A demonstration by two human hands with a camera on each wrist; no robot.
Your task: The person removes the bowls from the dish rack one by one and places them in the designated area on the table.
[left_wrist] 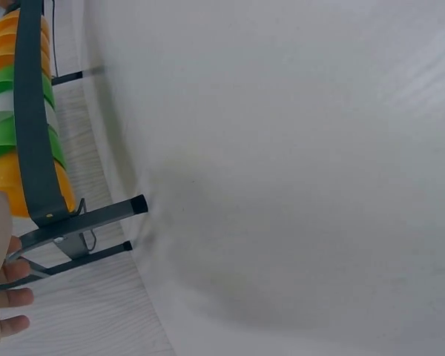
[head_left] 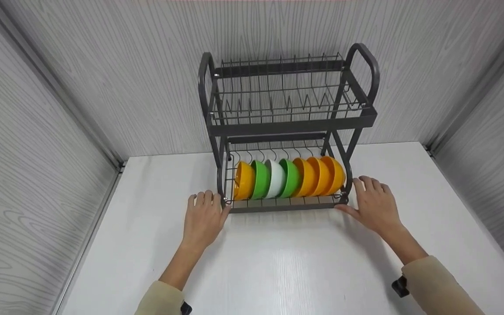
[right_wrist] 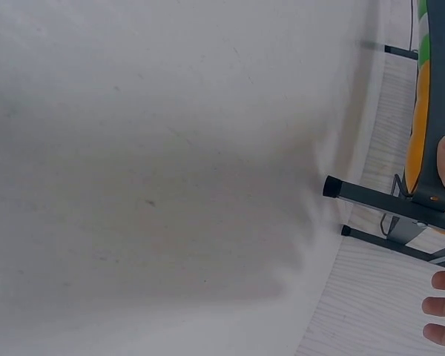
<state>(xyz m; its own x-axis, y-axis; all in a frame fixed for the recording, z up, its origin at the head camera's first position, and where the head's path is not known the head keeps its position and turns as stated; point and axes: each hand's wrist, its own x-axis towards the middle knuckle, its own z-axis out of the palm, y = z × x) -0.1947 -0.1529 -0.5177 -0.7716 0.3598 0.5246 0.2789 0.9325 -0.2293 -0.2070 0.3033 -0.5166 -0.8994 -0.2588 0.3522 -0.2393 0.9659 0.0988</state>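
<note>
A dark two-tier dish rack (head_left: 293, 127) stands on a white table. On its lower tier a row of bowls stands on edge: an orange bowl (head_left: 244, 180) at the left, a green bowl (head_left: 260, 179), a white bowl (head_left: 275, 178), another green bowl (head_left: 290, 178), then several orange bowls (head_left: 333, 176) at the right. My left hand (head_left: 203, 221) is at the rack's front left corner, thumb touching the frame, fingers extended along its outer side. At the front right corner, my right hand (head_left: 375, 203) has its thumb against the front bar (right_wrist: 440, 104) and its fingers straight and spread.
The upper tier (head_left: 293, 103) of wire slots holds no dishes. Behind the rack rises a wood-grain wall panel (head_left: 147, 78), with side panels at left and right. The table top (head_left: 278, 262) extends in front of the rack and to both sides.
</note>
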